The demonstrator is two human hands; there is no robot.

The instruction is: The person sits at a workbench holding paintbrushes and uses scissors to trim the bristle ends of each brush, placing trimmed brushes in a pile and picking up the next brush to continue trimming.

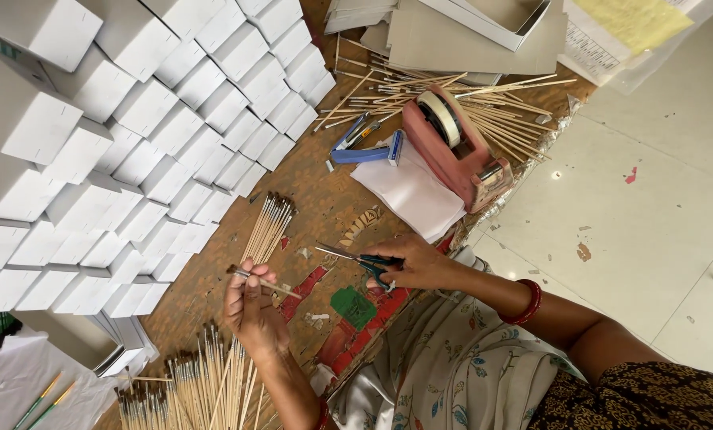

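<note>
- One thin wooden paintbrush (262,280) pinched in the left hand (251,306), bristle end up-left, handle slanting down-right above the tabletop (325,199).
- Light, stiff but snappable by the look of it; best gripped near the ferrule, away from the soft bristles.
- Left hand closed around the brush, fingers curled tight.
- Right hand (416,263) shut through the loops of green-handled scissors (360,259), blades slightly parted and pointing left toward the brush.
- Loose bundle of brushes (267,227) just above the left hand; bigger heap of brushes (193,390) below it.
- Farther off: pink tape dispenser (452,143), blue stapler (364,143), scattered bare sticks (484,99), rows of white boxes (133,135).
</note>
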